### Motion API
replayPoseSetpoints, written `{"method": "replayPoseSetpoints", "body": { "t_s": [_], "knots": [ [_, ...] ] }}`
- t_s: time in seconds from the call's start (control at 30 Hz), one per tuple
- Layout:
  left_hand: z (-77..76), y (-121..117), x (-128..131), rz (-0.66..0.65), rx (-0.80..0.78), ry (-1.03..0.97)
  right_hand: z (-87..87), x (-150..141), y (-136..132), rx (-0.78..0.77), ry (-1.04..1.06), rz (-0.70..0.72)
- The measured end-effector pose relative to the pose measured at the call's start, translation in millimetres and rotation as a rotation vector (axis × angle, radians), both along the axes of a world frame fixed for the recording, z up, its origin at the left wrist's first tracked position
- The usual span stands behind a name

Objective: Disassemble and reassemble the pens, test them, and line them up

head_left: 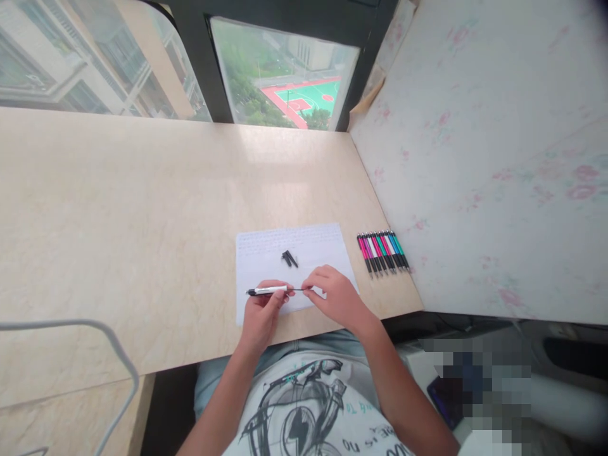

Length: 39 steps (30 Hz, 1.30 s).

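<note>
My left hand [266,305] is closed around a white pen barrel [270,291] with a black clip end, which lies level and points left. From the barrel's right end a thin dark refill [297,290] sticks out. The fingertips of my right hand [332,292] pinch the refill's far end. Both hands are just above a written sheet of paper [256,253]. On the paper, beyond my hands, lie several small black pen parts [287,258], including what look like grips and a tip; their exact kinds are too small to tell.
To the right of the paper lies a row of several click pens [382,252] in pink, white, green and blue with black grips. A floral wall [475,158] borders the desk [142,221] on the right. A grey cable [109,335] arches at the lower left. Windows stand behind the desk.
</note>
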<state>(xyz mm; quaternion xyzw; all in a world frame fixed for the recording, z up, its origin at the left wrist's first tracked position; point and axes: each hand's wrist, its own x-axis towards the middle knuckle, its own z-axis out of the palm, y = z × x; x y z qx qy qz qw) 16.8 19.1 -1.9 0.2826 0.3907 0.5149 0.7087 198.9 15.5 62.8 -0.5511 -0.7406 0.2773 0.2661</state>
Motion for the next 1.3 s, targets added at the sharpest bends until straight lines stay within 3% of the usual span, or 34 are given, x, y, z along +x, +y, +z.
{"method": "replayPoseSetpoints", "body": {
  "t_s": [0.13, 0.33, 0.53, 0.9, 1.17, 1.3],
  "knots": [
    [-2.2, -1, -1, 0.025, -0.013, -0.001, -2.2, 16, -2, -0.025, -0.093, -0.016],
    [1.0, -2, -1, 0.059, -0.051, 0.001, -30.0, 39, -3, -0.112, -0.037, -0.154],
    [2.6, -3, -1, 0.066, -0.063, -0.018, -45.7, 27, -1, -0.136, -0.025, -0.364],
    [3.3, -3, 0, 0.054, -0.077, -0.020, -54.9, -13, 17, -0.081, -0.102, -0.407],
    [3.5, -4, -1, 0.024, -0.061, -0.031, -47.8, -14, 9, -0.099, 0.153, -0.390],
    [4.0, -3, -2, 0.012, -0.016, 0.015, -39.9, -22, 3, -0.207, 0.352, -0.361]
  ]
}}
